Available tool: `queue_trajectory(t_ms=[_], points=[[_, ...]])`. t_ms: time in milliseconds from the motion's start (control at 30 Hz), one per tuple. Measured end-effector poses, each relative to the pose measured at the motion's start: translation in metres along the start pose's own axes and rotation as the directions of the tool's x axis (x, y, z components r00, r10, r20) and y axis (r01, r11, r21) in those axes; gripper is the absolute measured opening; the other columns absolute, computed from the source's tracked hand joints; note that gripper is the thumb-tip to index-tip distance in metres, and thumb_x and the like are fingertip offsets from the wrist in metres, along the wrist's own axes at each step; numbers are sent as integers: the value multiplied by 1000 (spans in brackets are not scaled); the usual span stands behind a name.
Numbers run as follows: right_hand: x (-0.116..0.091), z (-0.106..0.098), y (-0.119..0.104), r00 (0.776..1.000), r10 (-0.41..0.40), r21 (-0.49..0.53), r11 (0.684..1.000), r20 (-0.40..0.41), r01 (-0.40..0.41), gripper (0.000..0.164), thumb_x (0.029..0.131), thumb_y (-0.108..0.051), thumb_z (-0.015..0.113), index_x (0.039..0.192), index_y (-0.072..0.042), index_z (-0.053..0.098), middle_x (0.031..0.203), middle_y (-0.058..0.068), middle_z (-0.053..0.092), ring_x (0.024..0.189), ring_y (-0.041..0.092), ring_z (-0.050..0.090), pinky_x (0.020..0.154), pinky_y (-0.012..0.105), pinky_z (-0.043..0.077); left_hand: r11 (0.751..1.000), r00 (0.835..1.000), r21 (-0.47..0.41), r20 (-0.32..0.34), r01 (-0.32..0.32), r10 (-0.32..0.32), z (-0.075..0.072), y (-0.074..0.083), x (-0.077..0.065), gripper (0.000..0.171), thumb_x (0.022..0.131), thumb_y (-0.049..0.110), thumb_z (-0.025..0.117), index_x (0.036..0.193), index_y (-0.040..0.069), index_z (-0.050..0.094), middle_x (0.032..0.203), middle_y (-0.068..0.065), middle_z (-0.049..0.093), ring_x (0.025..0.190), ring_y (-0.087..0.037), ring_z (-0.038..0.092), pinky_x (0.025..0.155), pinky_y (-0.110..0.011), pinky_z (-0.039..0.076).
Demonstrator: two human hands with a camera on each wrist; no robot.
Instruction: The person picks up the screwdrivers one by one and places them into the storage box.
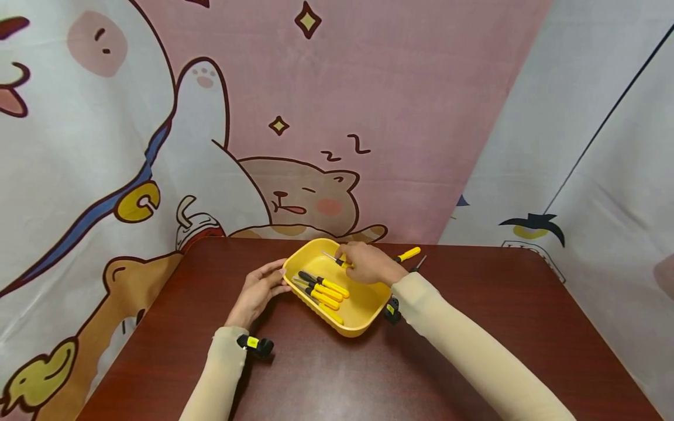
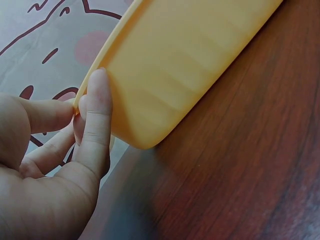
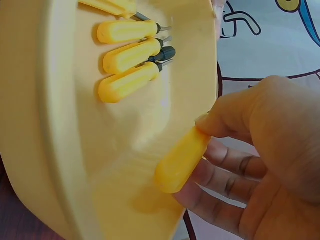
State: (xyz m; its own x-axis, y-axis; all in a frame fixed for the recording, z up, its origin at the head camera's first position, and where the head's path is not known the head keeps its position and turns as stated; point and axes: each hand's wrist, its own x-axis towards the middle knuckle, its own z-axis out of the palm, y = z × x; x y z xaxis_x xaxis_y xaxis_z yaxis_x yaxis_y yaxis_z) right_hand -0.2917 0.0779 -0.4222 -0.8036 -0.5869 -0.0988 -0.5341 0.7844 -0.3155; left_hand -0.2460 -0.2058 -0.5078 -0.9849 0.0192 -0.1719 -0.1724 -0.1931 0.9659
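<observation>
A yellow plastic basket (image 1: 363, 328) rests on the table at a slant. My left hand (image 1: 258, 295) pinches its left corner; in the left wrist view the thumb and fingers meet at the basket's rim (image 2: 102, 57). Over the far part of the basket, my right hand (image 1: 368, 262) holds a screwdriver (image 3: 180, 162) by its yellow handle, its thin shaft pointing left in the head view. Several yellow-and-black screwdrivers (image 1: 329, 301) lie side by side inside, along the near left wall. The right fingers hide part of the held handle.
Beyond the right wrist, another yellow-handled screwdriver (image 1: 408, 254) lies on the dark red-brown table (image 1: 500, 327). Close by, a metal shaft (image 1: 421, 262) shows partly behind the right sleeve. A cloth with cartoon animals (image 1: 400, 117) hangs behind the table's far edge.
</observation>
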Motion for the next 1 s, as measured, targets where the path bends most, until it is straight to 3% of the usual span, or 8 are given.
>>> queue_trajectory(t_ms=[467, 1000], points=[[15, 10, -2, 995, -27, -48, 998, 92, 32, 40, 96, -14, 68, 136, -16, 64, 118, 2, 67, 94, 16, 59, 90, 34, 57, 1000, 1000, -10, -5, 2, -2, 1, 1, 0, 39, 104, 9, 60, 142, 5, 58, 124, -19, 60, 85, -15, 66, 79, -30, 65], [39, 18, -14, 977, 30, -99, 995, 212, -9, 38, 98, -27, 69, 135, -19, 64, 105, -1, 64, 91, 17, 58, 84, 31, 56, 1000, 1000, -2, -9, 0, 0, 1, 0, 1, 38, 104, 8, 59, 142, 4, 58, 125, -20, 59, 86, -16, 65, 78, -30, 65]])
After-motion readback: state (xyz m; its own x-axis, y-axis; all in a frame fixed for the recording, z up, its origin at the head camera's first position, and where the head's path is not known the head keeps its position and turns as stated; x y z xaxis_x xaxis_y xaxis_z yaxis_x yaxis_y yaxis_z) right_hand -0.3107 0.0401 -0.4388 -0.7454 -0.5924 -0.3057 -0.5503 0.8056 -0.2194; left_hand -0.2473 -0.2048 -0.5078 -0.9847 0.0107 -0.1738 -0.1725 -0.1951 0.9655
